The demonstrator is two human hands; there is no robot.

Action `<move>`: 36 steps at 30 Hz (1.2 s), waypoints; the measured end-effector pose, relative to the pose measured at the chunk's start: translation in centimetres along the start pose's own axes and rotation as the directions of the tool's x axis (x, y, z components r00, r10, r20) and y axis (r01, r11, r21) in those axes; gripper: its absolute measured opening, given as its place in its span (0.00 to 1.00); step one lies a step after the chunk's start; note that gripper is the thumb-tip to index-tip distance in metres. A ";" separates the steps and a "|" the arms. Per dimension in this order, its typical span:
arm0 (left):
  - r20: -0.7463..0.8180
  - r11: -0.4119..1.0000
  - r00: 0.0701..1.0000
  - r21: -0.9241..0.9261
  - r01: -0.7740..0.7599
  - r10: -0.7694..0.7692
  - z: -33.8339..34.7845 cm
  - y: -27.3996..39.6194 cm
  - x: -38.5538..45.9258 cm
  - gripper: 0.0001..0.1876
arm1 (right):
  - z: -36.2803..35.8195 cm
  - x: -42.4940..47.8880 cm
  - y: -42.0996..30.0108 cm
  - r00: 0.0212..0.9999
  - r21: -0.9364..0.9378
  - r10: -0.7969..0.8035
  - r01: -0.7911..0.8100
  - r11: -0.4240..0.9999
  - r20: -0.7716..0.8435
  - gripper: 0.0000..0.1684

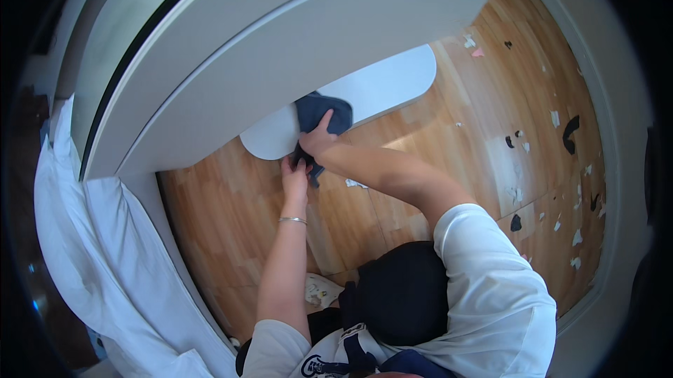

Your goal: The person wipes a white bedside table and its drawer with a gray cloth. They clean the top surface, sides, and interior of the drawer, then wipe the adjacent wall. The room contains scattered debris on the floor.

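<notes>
A dark blue-grey cloth (315, 106) lies over the edge of a low white board with rounded ends (391, 81), under the white furniture panel. My right hand (319, 139) holds the cloth's near part, with one finger stretched flat across it. Just below and to the left, my left hand (295, 170) pinches the dark gathered end of the cloth. A narrow strip of it hangs down beside those fingers. The two hands are close together, and part of the cloth is hidden behind them.
Torn paper scraps (518, 194) and dark scraps (570, 135) litter the wood-look floor (231, 236) on the right. Another white scrap (355, 183) lies near my right forearm. White fabric (131, 252) drapes at the left. The large white panel (315, 36) stands over the board.
</notes>
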State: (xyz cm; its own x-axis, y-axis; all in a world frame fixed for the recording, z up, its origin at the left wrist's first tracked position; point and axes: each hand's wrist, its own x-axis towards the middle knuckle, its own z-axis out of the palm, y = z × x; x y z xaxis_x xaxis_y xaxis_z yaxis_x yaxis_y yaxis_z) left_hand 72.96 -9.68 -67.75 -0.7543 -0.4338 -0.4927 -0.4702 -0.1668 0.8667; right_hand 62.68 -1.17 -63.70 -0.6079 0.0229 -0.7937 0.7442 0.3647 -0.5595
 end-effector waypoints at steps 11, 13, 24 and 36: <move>0.073 0.982 0.997 0.185 -0.030 0.016 5.7 3.8 0.2 0.17 | -12.4 0.2 -0.7 0.942 -0.949 -0.272 0.252 0.190 0.196 0.44; -0.018 0.938 0.991 0.325 -0.122 0.135 5.2 2.5 1.7 0.15 | -12.7 0.0 -1.8 0.891 -0.935 -0.340 0.204 -0.291 0.300 0.42; -0.523 0.947 0.790 0.206 -0.246 0.319 -5.8 5.8 3.5 0.26 | 0.0 1.7 -3.1 0.491 -0.724 -0.532 0.452 -0.521 0.690 0.52; -0.335 0.936 0.919 0.341 -0.088 0.209 -1.3 2.0 1.9 0.35 | -0.4 0.4 0.2 0.367 -0.578 -0.507 0.735 -0.356 0.780 0.39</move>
State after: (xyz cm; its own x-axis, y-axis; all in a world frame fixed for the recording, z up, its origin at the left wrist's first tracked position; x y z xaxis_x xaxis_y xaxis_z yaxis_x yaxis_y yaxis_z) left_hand 71.12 -11.97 -66.87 -0.6380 -0.7297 -0.2458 -0.5299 0.1845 0.8278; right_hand 62.43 -0.69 -64.02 -0.3851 -0.9023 -0.1937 -0.8714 0.4246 -0.2458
